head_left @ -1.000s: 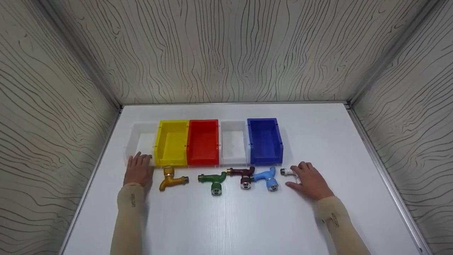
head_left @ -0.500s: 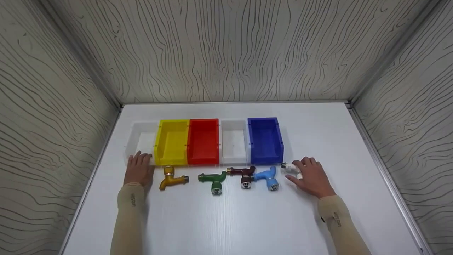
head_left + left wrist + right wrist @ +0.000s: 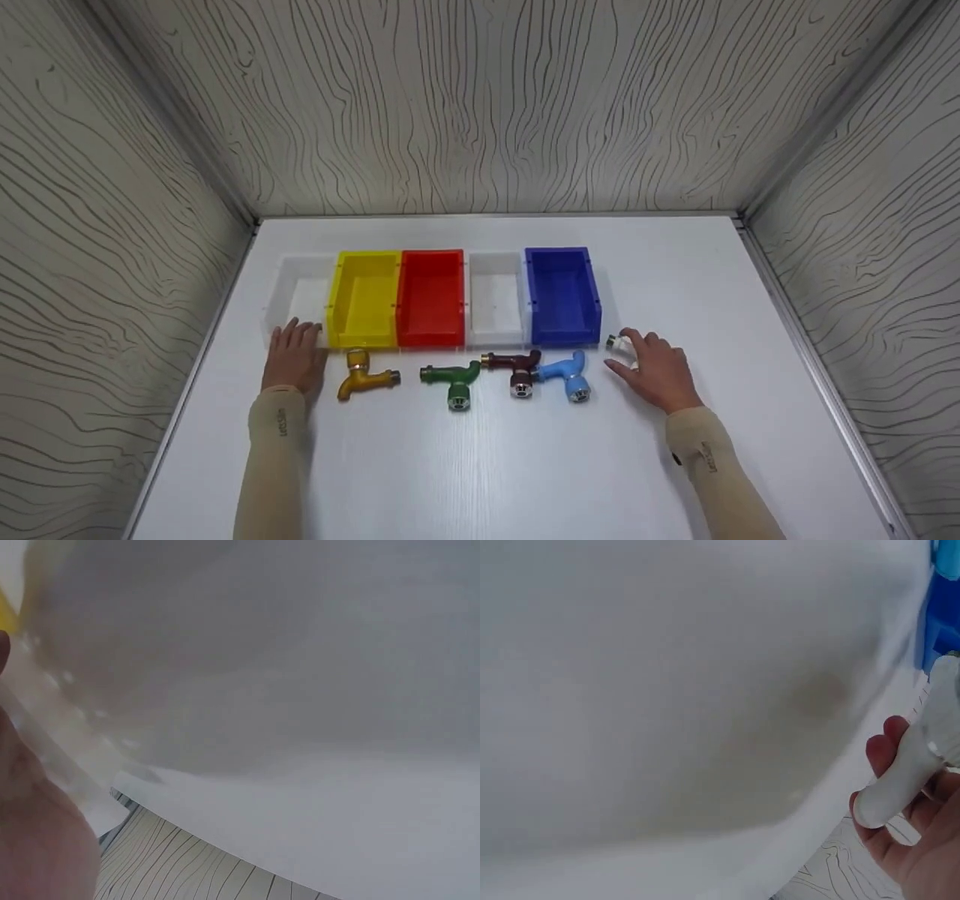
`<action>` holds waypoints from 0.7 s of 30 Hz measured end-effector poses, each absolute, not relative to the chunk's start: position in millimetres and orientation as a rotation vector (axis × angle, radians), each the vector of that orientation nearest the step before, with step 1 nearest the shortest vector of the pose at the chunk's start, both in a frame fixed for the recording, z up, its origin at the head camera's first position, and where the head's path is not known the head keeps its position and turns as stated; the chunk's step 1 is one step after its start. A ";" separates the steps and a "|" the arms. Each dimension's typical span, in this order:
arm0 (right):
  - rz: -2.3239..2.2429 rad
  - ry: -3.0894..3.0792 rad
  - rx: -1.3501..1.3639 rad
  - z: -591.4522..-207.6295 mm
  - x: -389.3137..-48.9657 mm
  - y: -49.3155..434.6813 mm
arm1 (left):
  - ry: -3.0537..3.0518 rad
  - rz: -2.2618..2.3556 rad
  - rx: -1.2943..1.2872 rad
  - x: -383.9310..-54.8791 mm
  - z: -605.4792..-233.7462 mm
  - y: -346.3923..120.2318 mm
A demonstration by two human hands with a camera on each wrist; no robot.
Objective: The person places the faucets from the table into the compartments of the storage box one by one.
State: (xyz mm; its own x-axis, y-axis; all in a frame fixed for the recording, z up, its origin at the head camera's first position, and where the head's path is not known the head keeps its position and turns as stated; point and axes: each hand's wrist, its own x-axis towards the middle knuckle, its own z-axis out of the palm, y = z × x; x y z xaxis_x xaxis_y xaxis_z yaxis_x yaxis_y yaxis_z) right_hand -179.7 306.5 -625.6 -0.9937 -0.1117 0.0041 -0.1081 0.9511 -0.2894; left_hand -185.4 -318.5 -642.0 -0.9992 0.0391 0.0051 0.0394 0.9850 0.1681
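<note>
In the head view my right hand (image 3: 661, 373) holds a white tap (image 3: 624, 343) with a metal threaded end, right of the blue bin. The right wrist view shows the fingers (image 3: 882, 754) curled behind the white tap (image 3: 900, 784). My left hand (image 3: 291, 358) rests on the front edge of the translucent white bin (image 3: 274, 300) at the far left, its fingers extended over the edge. Only part of the left hand (image 3: 45, 840) shows in the left wrist view, against the bin's pale wall. Beside the right hand lies a light blue tap (image 3: 562, 371).
A yellow bin (image 3: 365, 339), a red bin (image 3: 431, 337), another white bin (image 3: 495, 337) and a blue bin (image 3: 566, 334) stand side by side. In front lie a yellow tap (image 3: 364, 381), a green tap (image 3: 454, 379) and a dark red tap (image 3: 517, 364). Patterned walls surround the table.
My right hand has taken up the white tap and moved it slightly back and to the right, turning it a little. The left hand stays at the translucent bin.
</note>
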 end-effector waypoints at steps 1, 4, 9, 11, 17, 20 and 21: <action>-0.408 3.100 -0.175 -627.2 -180.0 306.1 | -3.124 -0.261 -0.067 -185.2 -641.3 -318.4; -0.335 3.116 -0.177 -631.5 -180.9 304.7 | -3.123 -0.252 -0.065 -183.7 -636.4 -316.5; -0.367 3.091 -0.237 -631.5 -179.9 305.4 | -3.121 -0.262 -0.045 -181.0 -632.5 -314.3; -0.412 3.043 -0.276 -627.0 -177.9 309.0 | -3.122 -0.272 -0.039 -180.6 -632.2 -313.6; -0.517 2.855 -0.393 -606.9 -171.3 324.4 | -3.143 -0.257 -0.023 -183.3 -635.9 -314.3; -0.491 2.827 -0.429 -603.0 -170.7 328.5 | -3.141 -0.238 -0.027 -185.6 -640.6 -317.1; -0.472 2.836 -0.440 -603.0 -171.0 329.1 | -3.135 -0.235 -0.037 -186.5 -642.6 -318.6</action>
State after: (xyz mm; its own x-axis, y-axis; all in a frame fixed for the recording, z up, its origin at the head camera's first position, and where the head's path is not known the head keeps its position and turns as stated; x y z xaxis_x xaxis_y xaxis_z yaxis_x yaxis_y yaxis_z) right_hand -171.0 329.1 -603.0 -0.9278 -0.3286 -0.1768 -0.2536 0.9028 -0.3473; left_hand -186.5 -318.6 -642.6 -0.9997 0.0239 -0.0008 0.0235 0.9885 0.1494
